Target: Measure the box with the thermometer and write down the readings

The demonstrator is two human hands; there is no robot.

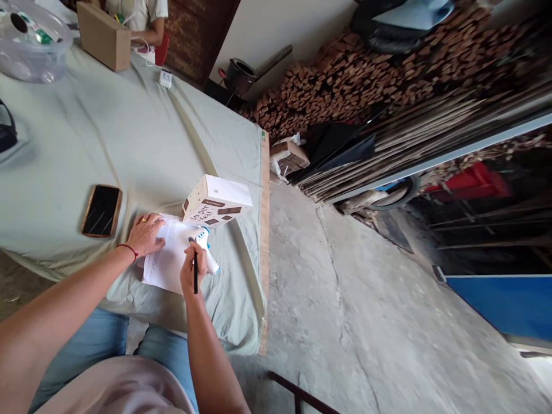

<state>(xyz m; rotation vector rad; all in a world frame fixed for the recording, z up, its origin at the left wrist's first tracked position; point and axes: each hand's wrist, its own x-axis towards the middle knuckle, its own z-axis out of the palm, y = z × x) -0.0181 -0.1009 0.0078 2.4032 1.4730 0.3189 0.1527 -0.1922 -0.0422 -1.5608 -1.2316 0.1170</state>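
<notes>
My left hand [146, 234] lies with fingers spread on the left part of a sheet of paper [166, 264], pressing it to the cloth. Rows of small writing run along the paper's left side. Between the fingers of my right hand [194, 267] is a black pen [195, 276], held over the right part of the sheet; its tip is hard to make out. A white and blue device [212, 263], like an infrared thermometer, lies just beyond that hand, partly hidden by it. Behind the paper stands a white box [218, 201] with brown print.
A smartphone [102, 210] lies left of my left hand on the cloth-covered table [142, 132]. Farther back are a cardboard box [103, 37], a clear plastic tub [34, 46] and a small white cube [165, 78]. Another person [146, 23] sits at the far side. Stacked firewood [345, 69] lines the wall.
</notes>
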